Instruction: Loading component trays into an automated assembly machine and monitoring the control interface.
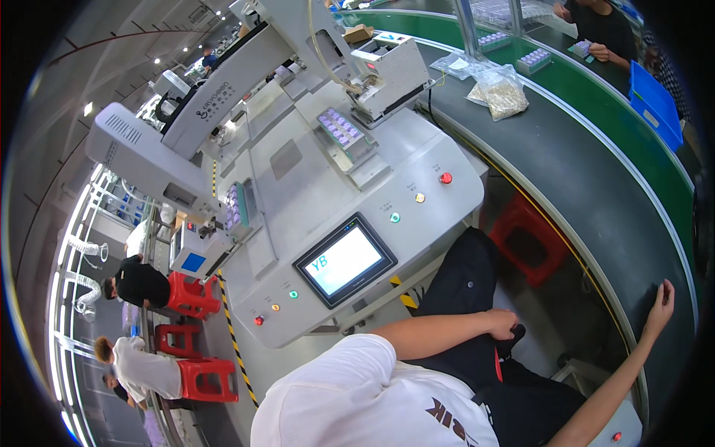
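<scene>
My left hand (503,324) is closed above my lap, by my dark trousers. Something black sits right at its fingers, and I cannot make out whether the hand grips it. Out to the right, my right hand (660,304) rests at the dark bench top (596,216) near the green conveyor, its fingers loosely apart and nothing visible in them. In front of me stands a grey machine (298,201) with a lit touchscreen (345,259). On its bed lies a fixture of purple-topped parts (341,128), and a second fixture of purple parts (237,205) is farther left.
Red buttons (445,178) and green ones edge the machine. Bags of small pale parts (503,97) lie on the bench. A green conveyor (573,89) carries trays of parts (533,59) past a blue bin (655,104). A co-worker's hand (598,52) is across it. A red stool (529,238) stands below.
</scene>
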Tool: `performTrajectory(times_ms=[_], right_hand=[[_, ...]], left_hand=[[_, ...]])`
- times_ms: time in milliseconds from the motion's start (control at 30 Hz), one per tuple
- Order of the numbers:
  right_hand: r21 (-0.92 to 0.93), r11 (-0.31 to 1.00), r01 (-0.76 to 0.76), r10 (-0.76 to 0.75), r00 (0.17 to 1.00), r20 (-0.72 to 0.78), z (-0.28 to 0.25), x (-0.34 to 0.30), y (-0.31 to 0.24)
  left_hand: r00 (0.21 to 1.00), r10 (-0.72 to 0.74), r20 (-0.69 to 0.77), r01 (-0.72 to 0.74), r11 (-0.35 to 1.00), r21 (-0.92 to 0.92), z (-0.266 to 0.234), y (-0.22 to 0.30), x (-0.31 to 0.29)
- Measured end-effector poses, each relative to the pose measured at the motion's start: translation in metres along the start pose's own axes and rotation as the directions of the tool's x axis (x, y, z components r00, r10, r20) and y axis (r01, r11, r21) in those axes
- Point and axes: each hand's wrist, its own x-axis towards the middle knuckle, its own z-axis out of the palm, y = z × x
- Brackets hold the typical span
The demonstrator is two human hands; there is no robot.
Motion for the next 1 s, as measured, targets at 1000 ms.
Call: performTrajectory(times_ms=[1000], right_hand=[[0.005,1.000,0.000,0.000,1.000,-0.012,-0.001,0.002,0.000]], left_hand=[[1.000,0.013,0.018,-0.013,1.000,0.012,0.002,0.000,0.002]])
